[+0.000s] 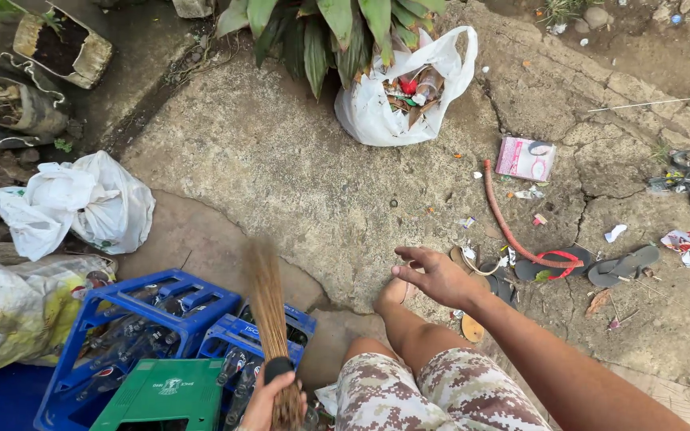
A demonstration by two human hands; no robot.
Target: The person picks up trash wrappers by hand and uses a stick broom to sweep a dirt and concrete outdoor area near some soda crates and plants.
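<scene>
My left hand [269, 403] grips the black-bound handle of a brown stick broom [267, 307] at the bottom centre; its bristles fan upward over the blue crates. My right hand [434, 275] is stretched forward with fingers spread, holding nothing, hovering above my bare foot [393, 295] on the cracked concrete. My knee in camouflage shorts [433, 391] fills the bottom middle.
Blue bottle crates [141, 323] and a green crate [161, 395] stand bottom left beside white plastic bags [81, 203]. A white bag of rubbish [409, 88] leans on a plant. A reddish hose [513, 231], flip-flops [620, 267], a pink packet [525, 158] and scattered litter lie right.
</scene>
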